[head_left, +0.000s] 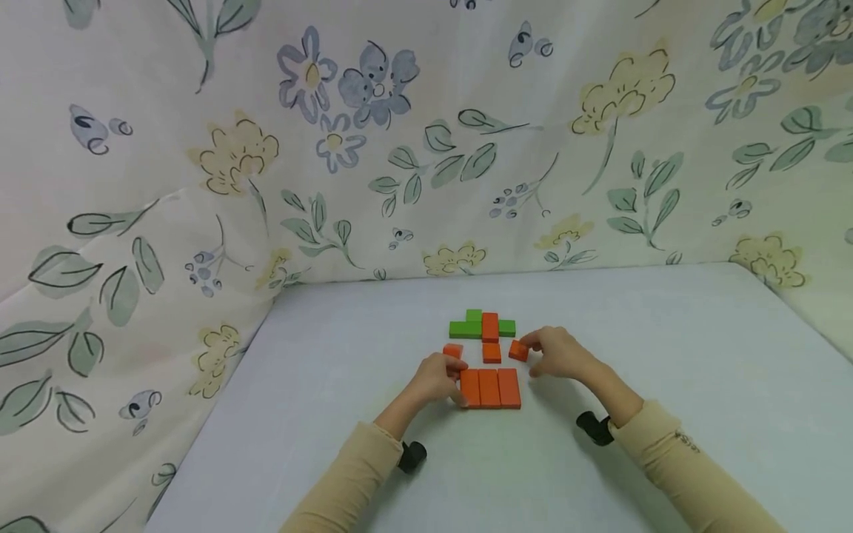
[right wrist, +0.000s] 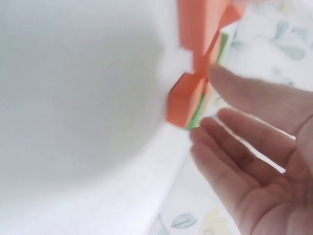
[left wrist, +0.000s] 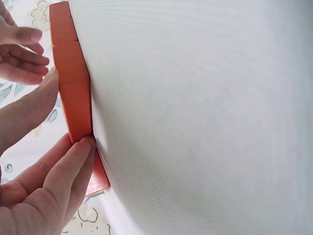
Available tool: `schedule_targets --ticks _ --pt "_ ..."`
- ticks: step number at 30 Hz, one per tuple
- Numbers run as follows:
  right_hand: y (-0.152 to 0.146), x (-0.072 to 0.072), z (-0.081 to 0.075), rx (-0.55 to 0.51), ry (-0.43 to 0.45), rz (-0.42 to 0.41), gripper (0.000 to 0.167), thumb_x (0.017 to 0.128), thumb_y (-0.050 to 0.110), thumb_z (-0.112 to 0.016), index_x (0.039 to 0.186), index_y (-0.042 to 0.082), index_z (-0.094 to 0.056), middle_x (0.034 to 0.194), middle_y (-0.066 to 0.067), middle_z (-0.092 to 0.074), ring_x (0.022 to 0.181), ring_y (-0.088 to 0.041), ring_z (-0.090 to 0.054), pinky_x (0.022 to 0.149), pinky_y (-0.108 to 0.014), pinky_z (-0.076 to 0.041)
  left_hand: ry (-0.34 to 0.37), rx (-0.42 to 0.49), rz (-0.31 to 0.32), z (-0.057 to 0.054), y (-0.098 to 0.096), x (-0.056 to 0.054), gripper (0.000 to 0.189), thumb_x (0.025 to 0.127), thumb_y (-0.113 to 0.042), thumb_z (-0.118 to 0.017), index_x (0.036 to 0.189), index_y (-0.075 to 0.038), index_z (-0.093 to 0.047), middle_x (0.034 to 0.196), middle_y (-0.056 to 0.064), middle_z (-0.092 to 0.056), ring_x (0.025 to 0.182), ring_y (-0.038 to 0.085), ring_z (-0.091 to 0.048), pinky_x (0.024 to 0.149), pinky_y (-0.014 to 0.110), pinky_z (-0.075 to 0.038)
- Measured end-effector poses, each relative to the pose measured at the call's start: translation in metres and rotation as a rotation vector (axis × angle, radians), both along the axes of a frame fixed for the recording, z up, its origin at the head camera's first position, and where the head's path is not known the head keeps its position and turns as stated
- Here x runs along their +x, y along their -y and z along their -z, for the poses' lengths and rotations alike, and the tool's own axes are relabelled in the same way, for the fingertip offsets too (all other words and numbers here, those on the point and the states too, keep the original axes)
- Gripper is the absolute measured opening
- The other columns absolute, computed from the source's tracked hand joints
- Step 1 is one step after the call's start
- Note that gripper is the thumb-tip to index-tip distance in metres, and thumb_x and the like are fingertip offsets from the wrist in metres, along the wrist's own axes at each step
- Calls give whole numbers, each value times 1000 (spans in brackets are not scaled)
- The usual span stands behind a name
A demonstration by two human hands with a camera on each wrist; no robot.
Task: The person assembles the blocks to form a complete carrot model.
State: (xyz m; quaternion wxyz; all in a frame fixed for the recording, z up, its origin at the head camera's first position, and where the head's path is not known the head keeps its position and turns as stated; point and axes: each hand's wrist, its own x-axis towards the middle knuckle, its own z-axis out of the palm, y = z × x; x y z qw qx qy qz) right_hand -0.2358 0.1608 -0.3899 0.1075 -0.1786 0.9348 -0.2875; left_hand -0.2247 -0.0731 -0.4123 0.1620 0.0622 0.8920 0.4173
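Orange blocks (head_left: 489, 389) in the head view: three sit side by side on the tabletop (head_left: 333, 355), nearer than the green blocks (head_left: 465, 330). Left hand (head_left: 433, 377) is pinching the leftmost block (head_left: 470, 389), right hand (head_left: 563, 352) is at a small orange block (head_left: 518, 351).

Left wrist: thumb (left wrist: 46, 95) and fingers (left wrist: 68, 171) grip opposite ends.

Right wrist: fingers (right wrist: 220, 171) loosely bent, thumb well apart.

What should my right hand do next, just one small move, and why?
I'd probably turn the rightmost small orange block square: it sits skewed, while the middle small orange block looks straighter. Your right hand is right by it, and your left hand is holding the leftmost long orange block.
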Motion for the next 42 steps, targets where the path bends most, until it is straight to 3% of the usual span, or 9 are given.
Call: schedule_targets --ticks 5,11,17,22,34,42 --pt "-5 -18 10 -22 -23 19 40 78 -10 -68 117 -12 -62 112 -26 -64 103 -40 -59 87 -48 -50 -3 0 2 1 0 0 54 64 11 -84 115 4 -68 94 6 -63 84 16 -50 76 29 -47" --pt "-7 -30 26 -43 -58 -41 46 74 -18 -51 118 -11 -64 112 -25 -65 103 -38 -60 87 -48 -50 3 16 -3 5 0 1 53 64 11 -84 115 4 -68 97 6 -64 85 16 -51 79 31 -48" --pt "-7 -29 28 -45 -62 -78 32 81 -13 -61 113 -13 -66 102 -20 -68 86 -26 -59 82 -41 -53 9 27 -2 4 -1 1 53 64 12 -83 115 5 -68 99 7 -64 86 17 -52 80 31 -49" --pt "-8 -27 26 -33 -69 -69 27 81 -9 -66 108 -12 -68 99 -18 -69 85 -26 -60 82 -42 -53 5 26 2 3 0 1 55 63 13 -84 115 5 -68 99 7 -64 86 17 -52 79 31 -49" --pt "-16 -16 30 -113 -121 43 28 74 0 -77 100 -9 -71 91 -14 -70 81 -24 -64 73 -39 -54 6 35 1 3 1 0 54 63 13 -83 114 5 -68 98 7 -64 86 17 -52 79 30 -49" --pt "-16 1 20 -188 -106 103 31 75 4 -79 101 -8 -71 88 -12 -71 79 -23 -67 72 -38 -55 11 26 1 2 2 -1 54 64 11 -83 115 4 -68 98 6 -64 86 17 -52 79 30 -49"
